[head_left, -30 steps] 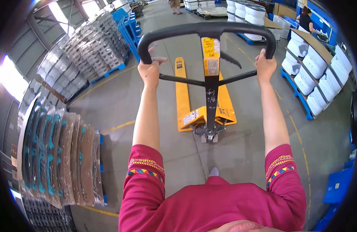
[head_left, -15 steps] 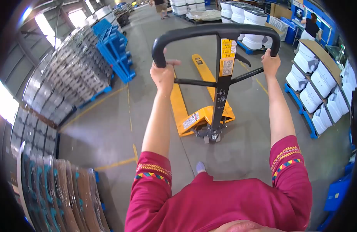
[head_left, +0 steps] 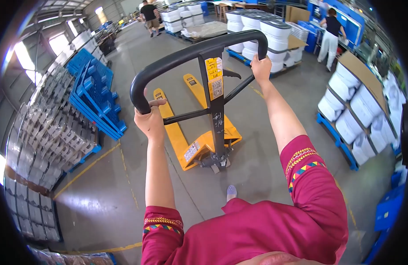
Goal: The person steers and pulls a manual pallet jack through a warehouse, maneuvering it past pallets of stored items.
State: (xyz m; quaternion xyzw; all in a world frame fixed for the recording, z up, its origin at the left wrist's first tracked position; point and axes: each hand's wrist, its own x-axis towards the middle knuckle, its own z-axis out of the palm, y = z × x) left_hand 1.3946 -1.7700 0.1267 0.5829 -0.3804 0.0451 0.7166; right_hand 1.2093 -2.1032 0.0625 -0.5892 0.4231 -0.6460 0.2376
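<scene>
A yellow pallet jack (head_left: 201, 143) stands on the grey floor in front of me, its two forks pointing away and bearing no load. Its black loop handle (head_left: 186, 54) rises toward me, tilted with the left side lower. My left hand (head_left: 149, 118) is wrapped round the lower left end of the loop, the thumb stretched inward. Round the right end of the loop is my right hand (head_left: 261, 70), fingers closed. Between them, a yellow and white label (head_left: 214, 78) sits on the black shaft, beside a small black lever (head_left: 231, 74).
Blue pallets (head_left: 94, 95) lean upright at the left, near wrapped stacks (head_left: 58, 119). Strapped white bundles (head_left: 365, 104) stand on a blue pallet at the right. More white bundles (head_left: 274, 39) are ahead. One person (head_left: 150, 17) is far ahead, another (head_left: 331, 37) at the back right.
The pallet jack and its handle have turned and shifted left in view, my left hand now lower than my right. The leaning blue pallets look nearer, and both people show more fully.
</scene>
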